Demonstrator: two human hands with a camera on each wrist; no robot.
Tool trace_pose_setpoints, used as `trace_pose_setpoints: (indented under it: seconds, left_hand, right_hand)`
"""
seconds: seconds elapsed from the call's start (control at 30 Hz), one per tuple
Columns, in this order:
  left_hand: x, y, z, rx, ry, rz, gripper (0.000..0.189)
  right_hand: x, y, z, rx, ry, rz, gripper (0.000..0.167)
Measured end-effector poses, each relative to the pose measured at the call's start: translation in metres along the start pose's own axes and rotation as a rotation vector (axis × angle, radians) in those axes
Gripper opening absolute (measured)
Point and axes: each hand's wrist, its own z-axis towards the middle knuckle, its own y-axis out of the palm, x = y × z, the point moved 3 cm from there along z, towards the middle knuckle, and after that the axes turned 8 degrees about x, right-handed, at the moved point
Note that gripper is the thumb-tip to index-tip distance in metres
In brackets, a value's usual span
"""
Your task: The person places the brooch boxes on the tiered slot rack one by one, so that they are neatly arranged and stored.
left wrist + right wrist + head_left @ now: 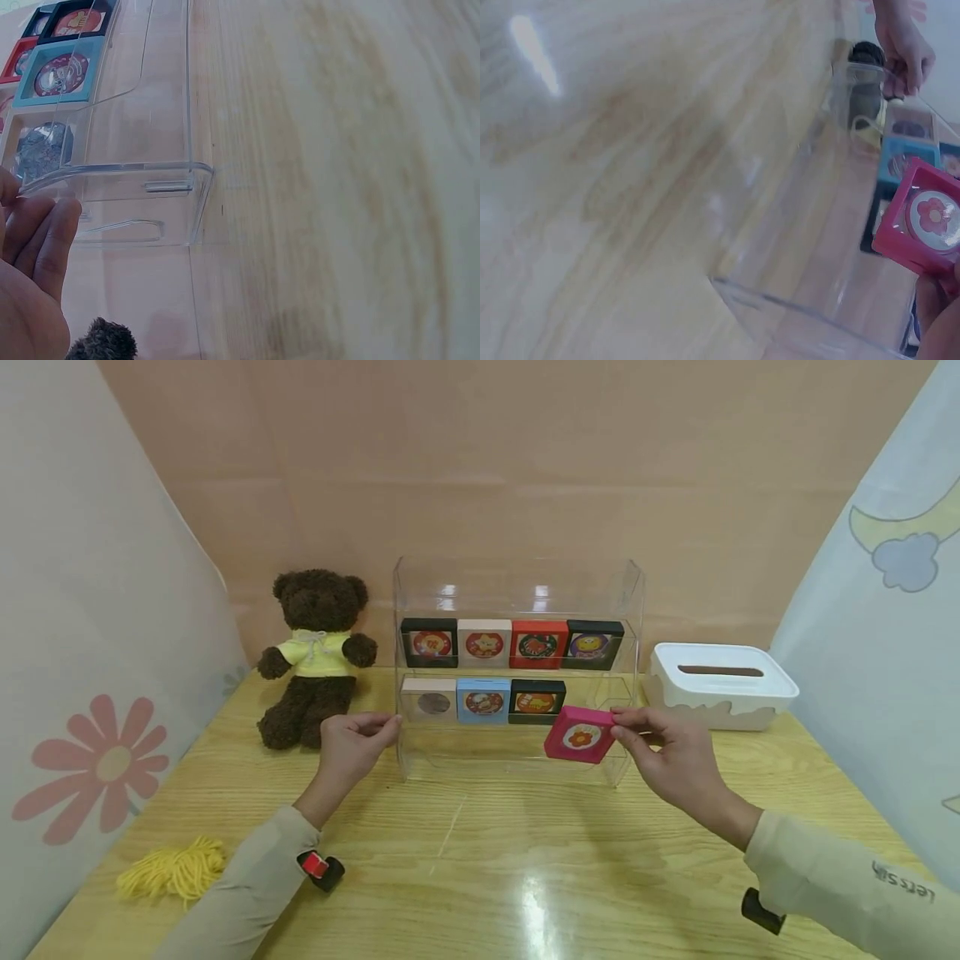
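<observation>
A clear acrylic tiered rack (517, 578) stands on the table. My left hand (358, 750) pinches its left side edge between thumb and fingers. My right hand (681, 764) pinches a pink square box (580, 735) by its right edge. The box, with a flower badge on its face, is tilted in front of the rack's lower right part. Left of it on the middle tier stand a black box (537, 702), a blue box (483, 702) and a cream box (429, 703). In the right wrist view the pink box (928, 217) partly covers the boxes behind.
Several boxes, including a red one (538, 644), line the tier above. A brown teddy bear (318, 660) in a yellow top sits left of the rack. To the right is a white tissue box (723, 685). Yellow yarn (174, 870) lies at the front left.
</observation>
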Motion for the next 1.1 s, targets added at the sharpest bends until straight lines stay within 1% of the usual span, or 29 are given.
trace_pose_setpoints:
  seconds: [0.17, 0.27, 0.37, 0.5, 0.6, 0.9, 1.1]
  left_hand:
    - [0.0, 0.0, 0.0, 0.0, 0.0, -0.008, 0.008]
    - [0.0, 0.0, 0.0, -0.001, -0.003, -0.008, 0.008]
    - [-0.001, 0.0, 0.0, -0.004, -0.011, -0.004, 0.009]
    - [0.0, 0.0, 0.0, -0.004, -0.017, 0.011, 0.009]
    - [0.0, 0.0, 0.0, -0.008, -0.02, 0.01, 0.009]
    - [0.0, 0.0, -0.001, -0.008, -0.027, 0.021, 0.009]
    - [0.0, 0.0, -0.002, -0.006, -0.031, 0.025, 0.009]
  right_hand:
    - [0.008, -0.009, 0.012, 0.021, 0.009, -0.022, 0.021]
    - [0.01, -0.014, 0.019, 0.045, -0.017, -0.034, 0.021]
    - [0.012, -0.019, 0.028, 0.08, -0.045, -0.073, 0.02]
    - [0.017, -0.025, 0.037, 0.118, -0.064, -0.125, 0.021]
    - [0.02, -0.028, 0.042, 0.133, -0.073, -0.145, 0.022]
    - [0.023, -0.03, 0.051, 0.147, -0.057, -0.131, 0.019]
    - [0.024, -0.028, 0.056, 0.16, -0.065, -0.135, 0.018]
